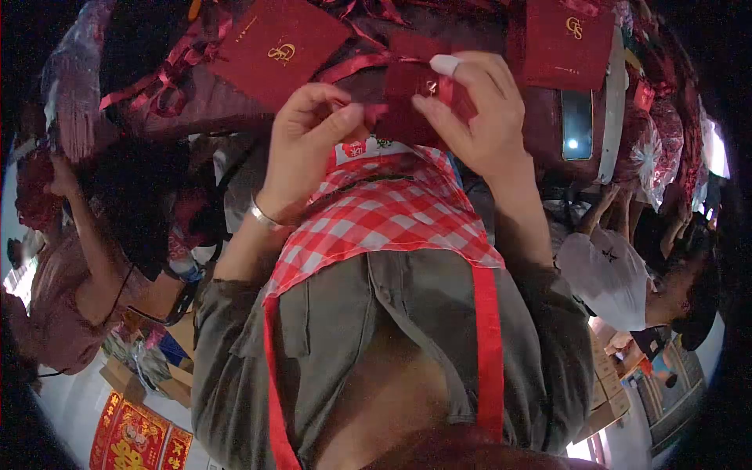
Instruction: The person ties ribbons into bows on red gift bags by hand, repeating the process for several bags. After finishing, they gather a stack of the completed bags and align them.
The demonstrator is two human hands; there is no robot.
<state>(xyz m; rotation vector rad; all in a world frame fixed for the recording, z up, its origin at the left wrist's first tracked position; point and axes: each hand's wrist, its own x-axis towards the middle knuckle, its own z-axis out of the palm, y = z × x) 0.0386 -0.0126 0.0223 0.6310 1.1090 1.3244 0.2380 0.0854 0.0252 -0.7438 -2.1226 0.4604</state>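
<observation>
Though between both hands (495, 110), red pouch (405, 88) indistinct.

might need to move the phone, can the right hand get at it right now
Probably yes: the phone lies to the right of the right hand, with nothing visibly standing between them. The hand is busy at the small red pouch, though, so it likely must leave that first.

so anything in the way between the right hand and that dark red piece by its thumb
Nothing visible stands between the right hand and the dark red piece: the thumb overlaps it in this view. One fingertip wears a white cover.
</observation>
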